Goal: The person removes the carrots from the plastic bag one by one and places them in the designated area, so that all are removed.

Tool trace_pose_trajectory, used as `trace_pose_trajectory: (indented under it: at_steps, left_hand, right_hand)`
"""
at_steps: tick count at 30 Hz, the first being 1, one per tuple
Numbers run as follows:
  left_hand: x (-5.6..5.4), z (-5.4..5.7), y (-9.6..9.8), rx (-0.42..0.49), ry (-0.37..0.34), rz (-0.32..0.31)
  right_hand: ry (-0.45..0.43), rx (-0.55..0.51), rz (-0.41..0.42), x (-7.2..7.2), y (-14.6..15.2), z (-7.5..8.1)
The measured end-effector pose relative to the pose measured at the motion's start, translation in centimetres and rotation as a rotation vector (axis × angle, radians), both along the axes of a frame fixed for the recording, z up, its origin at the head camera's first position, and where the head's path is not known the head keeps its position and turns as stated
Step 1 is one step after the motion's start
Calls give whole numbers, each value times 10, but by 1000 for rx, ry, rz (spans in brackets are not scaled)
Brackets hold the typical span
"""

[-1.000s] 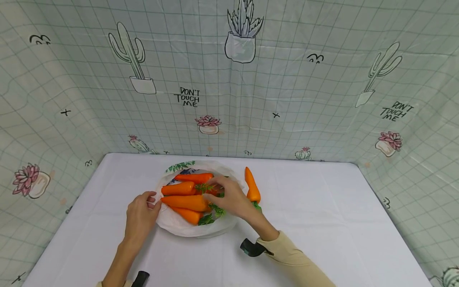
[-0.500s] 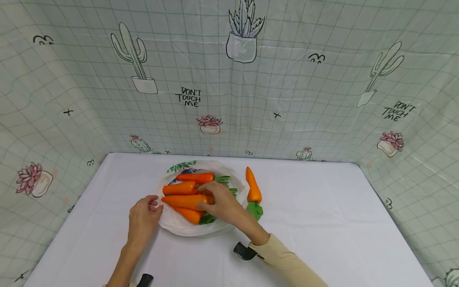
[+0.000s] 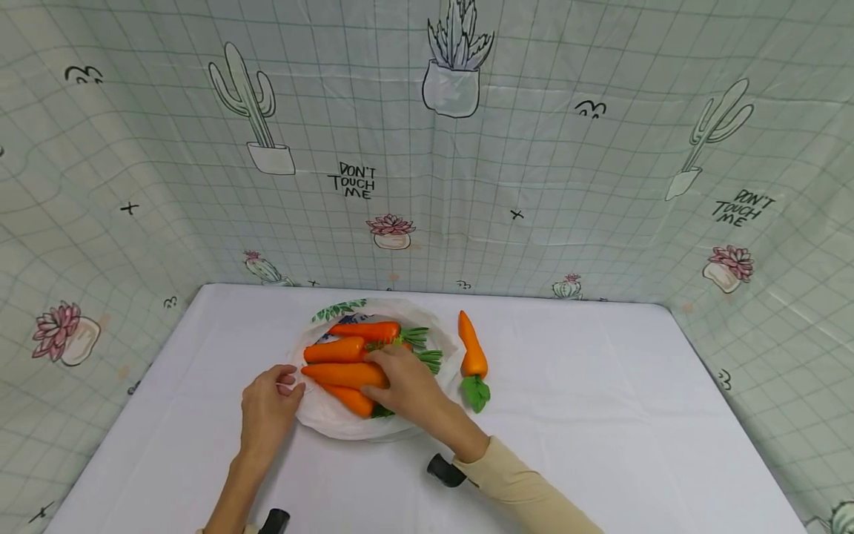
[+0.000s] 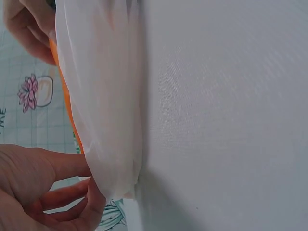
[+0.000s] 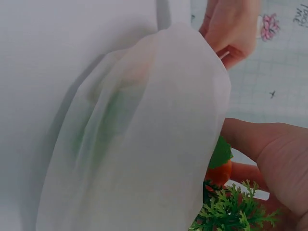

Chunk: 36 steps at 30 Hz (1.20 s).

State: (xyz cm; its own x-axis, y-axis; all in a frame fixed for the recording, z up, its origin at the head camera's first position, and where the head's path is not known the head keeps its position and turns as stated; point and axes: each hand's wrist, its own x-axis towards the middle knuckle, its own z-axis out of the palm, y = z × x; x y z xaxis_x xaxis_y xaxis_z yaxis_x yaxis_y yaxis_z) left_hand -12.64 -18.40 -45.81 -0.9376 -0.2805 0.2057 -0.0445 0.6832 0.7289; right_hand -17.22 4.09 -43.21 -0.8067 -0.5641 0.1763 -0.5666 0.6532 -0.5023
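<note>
A white plastic bag (image 3: 327, 426) lies with its mouth open on the table, several orange carrots inside. My left hand (image 3: 265, 408) pinches the bag's left rim between thumb and fingers; the left wrist view shows the thin plastic (image 4: 106, 106) at the fingertips. Inside the bag mouth, my right hand (image 3: 414, 389) holds a large orange carrot (image 3: 340, 374) by its thick end, thumb on the near side and fingers on the far side. Feathery green leaves (image 5: 236, 207) show beside that hand in the right wrist view. Its fingertips are partly hidden.
One loose carrot (image 3: 471, 356) with green leaves lies right of the bag. Other carrots in the bag include a redder one (image 3: 367, 331) at the back. White cloth (image 3: 600, 415) covers the table, with a printed grid curtain (image 3: 520, 163) behind and at the sides.
My right hand has moved left and closer to the near side, from the green tops onto the large carrot's thick end. The left hand stays at the bag's rim.
</note>
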Motion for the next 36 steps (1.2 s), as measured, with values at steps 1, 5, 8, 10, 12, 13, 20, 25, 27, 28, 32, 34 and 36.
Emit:
trace_pose_trajectory:
  at_steps: [1,5,8,10,12,13,20,25,27,28,32,34,36]
  left_hand:
    - [0,0,0,2,-6,4]
    - [0,-1,0,12,-22,14]
    - [1,0,0,22,-36,19]
    - [2,0,0,25,-44,22]
    - [2,0,0,29,-47,22]
    - [2,0,0,29,-47,22]
    - [1,0,0,23,-42,4]
    - [0,0,0,44,-77,2]
    - [0,1,0,49,-88,-2]
    - [0,1,0,49,-92,-3]
    - [-1,0,1,46,-86,-6]
    - [-2,0,2,45,-81,-6]
    - [-2,0,2,44,-74,-3]
  right_hand:
    - [10,10,-2,0,0,0]
    - [43,29,-3,1,0,2]
    - [55,45,-3,2,1,4]
    - [60,54,-1,2,3,6]
    - [63,62,-4,2,5,8]
    - [62,62,-8,2,7,9]
    - [21,32,-35,1,17,15]
    - [8,-2,-38,1,25,19]
    - [9,-27,-36,1,30,19]
    - [8,-42,-33,0,32,19]
    - [-6,-107,-22,-1,41,18]
    - [-13,-132,-17,-2,45,18]
    - [-17,-155,-14,-3,50,17]
